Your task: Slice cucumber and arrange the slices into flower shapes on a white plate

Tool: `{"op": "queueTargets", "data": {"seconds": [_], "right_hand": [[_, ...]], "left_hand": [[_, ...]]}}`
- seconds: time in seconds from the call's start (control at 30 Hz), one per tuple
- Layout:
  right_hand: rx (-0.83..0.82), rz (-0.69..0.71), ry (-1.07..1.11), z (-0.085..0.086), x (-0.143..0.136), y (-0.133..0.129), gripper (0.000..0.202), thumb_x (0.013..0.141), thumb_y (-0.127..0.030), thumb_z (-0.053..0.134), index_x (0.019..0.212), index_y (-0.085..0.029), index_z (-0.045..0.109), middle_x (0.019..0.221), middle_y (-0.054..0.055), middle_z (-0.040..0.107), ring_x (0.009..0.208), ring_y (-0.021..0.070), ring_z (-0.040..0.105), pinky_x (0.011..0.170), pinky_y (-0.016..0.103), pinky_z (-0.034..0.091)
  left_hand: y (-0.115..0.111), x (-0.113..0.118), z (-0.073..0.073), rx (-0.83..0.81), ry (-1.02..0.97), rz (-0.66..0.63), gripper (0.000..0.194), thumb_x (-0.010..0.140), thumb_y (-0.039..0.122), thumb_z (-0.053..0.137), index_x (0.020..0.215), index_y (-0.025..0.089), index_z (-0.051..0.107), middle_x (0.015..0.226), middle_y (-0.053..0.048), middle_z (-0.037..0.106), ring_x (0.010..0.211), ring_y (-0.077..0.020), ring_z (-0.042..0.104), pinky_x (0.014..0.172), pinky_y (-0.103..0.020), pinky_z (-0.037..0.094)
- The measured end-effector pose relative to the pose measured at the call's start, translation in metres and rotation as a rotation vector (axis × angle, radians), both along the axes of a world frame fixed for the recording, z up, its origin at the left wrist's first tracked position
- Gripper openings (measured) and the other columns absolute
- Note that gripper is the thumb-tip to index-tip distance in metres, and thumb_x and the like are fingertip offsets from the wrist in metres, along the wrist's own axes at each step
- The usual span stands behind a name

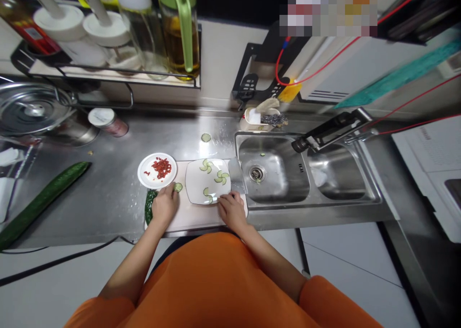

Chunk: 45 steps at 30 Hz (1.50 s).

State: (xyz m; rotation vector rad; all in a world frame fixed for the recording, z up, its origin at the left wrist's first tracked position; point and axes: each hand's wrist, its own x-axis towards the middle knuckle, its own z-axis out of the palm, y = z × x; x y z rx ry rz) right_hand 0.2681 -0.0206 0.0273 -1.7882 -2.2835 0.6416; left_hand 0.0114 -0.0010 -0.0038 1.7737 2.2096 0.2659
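1. My hands are apart: the left hand (165, 207) has its fingertips just beside a loose cucumber slice (177, 187); I cannot tell if they pinch it.
2. My right hand (232, 213) is at the square plate's (194, 181) near right corner, by the knife's (236, 174) handle; its grip is unclear.
3. The plate lies between and beyond my hands, its longer side running left to right, the right hand nearer. Curved cucumber pieces (221, 176) sit on it.
4. The cut cucumber (149, 207) lies against my left hand's outer side, long axis pointing away from me.
5. Beyond my left hand is the round plate (145, 166) of red bits (162, 168); a cutting board (198, 220) lies beneath my hands on the bench (118, 188).
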Motion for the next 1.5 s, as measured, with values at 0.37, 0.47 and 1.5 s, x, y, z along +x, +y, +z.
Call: {"op": "queueTargets", "data": {"seconds": [0.37,0.47,1.5], "right_hand": [[0.026,0.009,0.016,-0.001,0.001,0.001,0.022,0.089,-0.025,0.05,0.101,-0.024,0.068,0.107,0.008,0.063,0.108,0.0261,0.039,0.083,0.037,0.035],[0.016,0.013,0.011,-0.003,0.001,0.001,0.021,0.089,-0.026,0.05,0.102,-0.025,0.068,0.108,0.008,0.063,0.109,0.0262,0.039,0.082,0.037,0.035],[-0.161,-0.093,0.544,0.016,-0.038,0.061,0.005,0.079,-0.019,0.063,0.077,-0.02,0.068,0.076,0.0,0.067,0.082,0.0156,0.055,0.077,0.028,0.039]], "left_hand": [[0.001,0.001,0.003,0.023,-0.052,0.011,0.028,0.084,0.027,0.047,0.104,0.019,0.066,0.104,-0.01,0.063,0.08,-0.0185,0.06,0.072,-0.029,0.045],[0.004,-0.001,0.002,0.052,-0.082,-0.014,0.026,0.083,0.025,0.047,0.099,0.019,0.066,0.099,-0.009,0.065,0.082,-0.0191,0.06,0.075,-0.029,0.045],[0.024,0.041,0.036,-0.351,-1.201,0.193,0.034,0.068,0.037,0.069,0.093,0.014,0.069,0.078,-0.004,0.069,0.066,-0.0125,0.059,0.062,-0.023,0.045]]}}
